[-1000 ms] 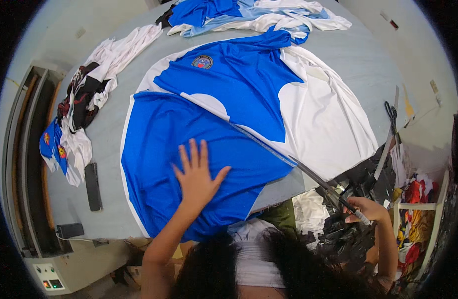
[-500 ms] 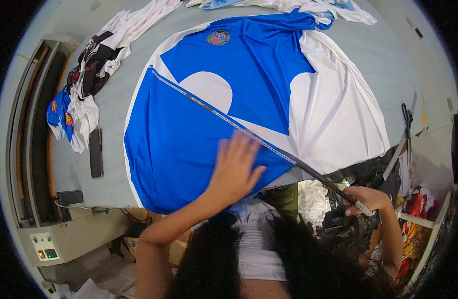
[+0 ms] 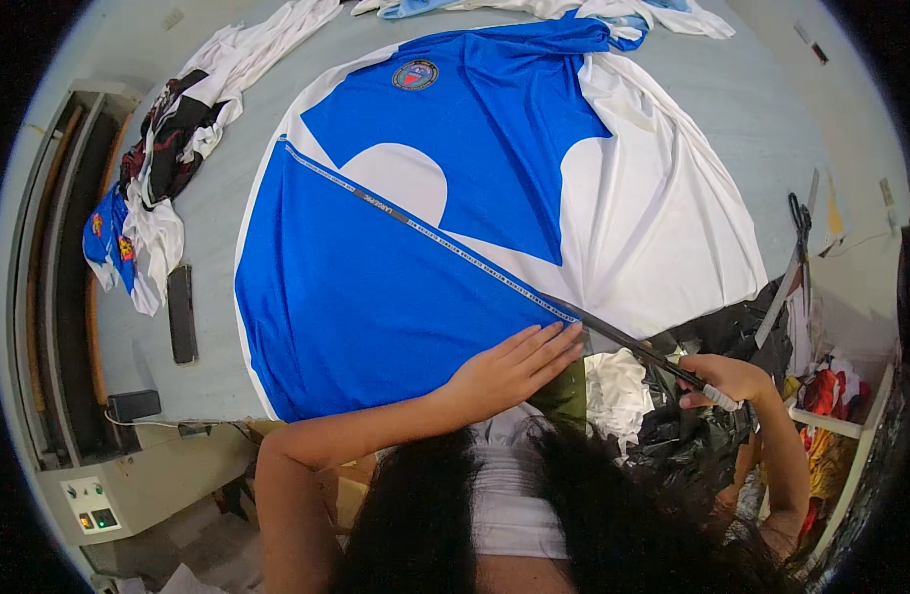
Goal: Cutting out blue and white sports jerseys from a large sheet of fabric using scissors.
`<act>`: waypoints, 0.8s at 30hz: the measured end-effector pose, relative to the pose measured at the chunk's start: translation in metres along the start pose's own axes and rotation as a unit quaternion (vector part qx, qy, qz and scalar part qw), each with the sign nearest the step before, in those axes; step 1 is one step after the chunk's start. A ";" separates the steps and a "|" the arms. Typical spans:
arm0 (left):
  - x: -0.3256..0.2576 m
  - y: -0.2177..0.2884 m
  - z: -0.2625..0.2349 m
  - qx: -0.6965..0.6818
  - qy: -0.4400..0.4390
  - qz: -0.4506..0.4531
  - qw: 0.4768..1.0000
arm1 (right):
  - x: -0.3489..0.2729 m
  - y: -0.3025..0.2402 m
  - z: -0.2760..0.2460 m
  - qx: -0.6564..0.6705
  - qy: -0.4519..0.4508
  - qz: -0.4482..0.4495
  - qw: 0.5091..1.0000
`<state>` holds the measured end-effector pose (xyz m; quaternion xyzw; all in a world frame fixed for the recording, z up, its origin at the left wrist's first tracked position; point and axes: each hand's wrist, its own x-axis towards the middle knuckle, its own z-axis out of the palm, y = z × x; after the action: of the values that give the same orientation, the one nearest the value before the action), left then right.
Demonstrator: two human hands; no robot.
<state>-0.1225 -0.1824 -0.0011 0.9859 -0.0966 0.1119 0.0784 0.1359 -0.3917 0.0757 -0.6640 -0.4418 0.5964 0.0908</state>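
Observation:
A large blue and white piece of fabric with a round badge lies spread over the table. Along its diagonal edge runs a narrow printed strip. My left hand lies flat on the blue part near the table's front edge, fingers stretched and the tips by the strip's lower right end. My right hand, to the right of the fabric, is closed around a long, thin dark strip or rod with a pale ribbed end. The dark piece reaches up to the fabric edge; its exact kind is unclear.
Black-handled scissors and a metal ruler are at the table's right edge. A dark oblong block lies on the left, near crumpled garments. Black plastic and white crumpled cloth hang below the front edge.
My left hand has slid right and toward me, from mid-fabric to the strip's lower end. My right hand keeps its hold on the dark piece, slightly higher in the picture.

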 end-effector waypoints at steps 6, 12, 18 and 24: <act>-0.001 -0.001 0.000 0.016 0.007 0.009 1.000 | 0.000 0.003 0.001 -0.019 -0.005 -0.007 1.000; -0.002 -0.001 0.001 -0.007 0.025 0.006 1.000 | 0.001 0.004 0.001 0.048 -0.008 0.019 0.999; -0.004 -0.001 -0.001 0.003 0.006 0.013 1.000 | 0.002 0.004 0.000 0.024 0.009 -0.028 0.999; -0.007 0.000 0.004 -0.032 0.027 0.006 0.999 | 0.001 -0.013 0.002 -0.044 0.035 -0.029 0.998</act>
<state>-0.1280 -0.1817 -0.0069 0.9790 -0.1037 0.1359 0.1114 0.1281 -0.3837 0.0827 -0.6743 -0.4837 0.5500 0.0941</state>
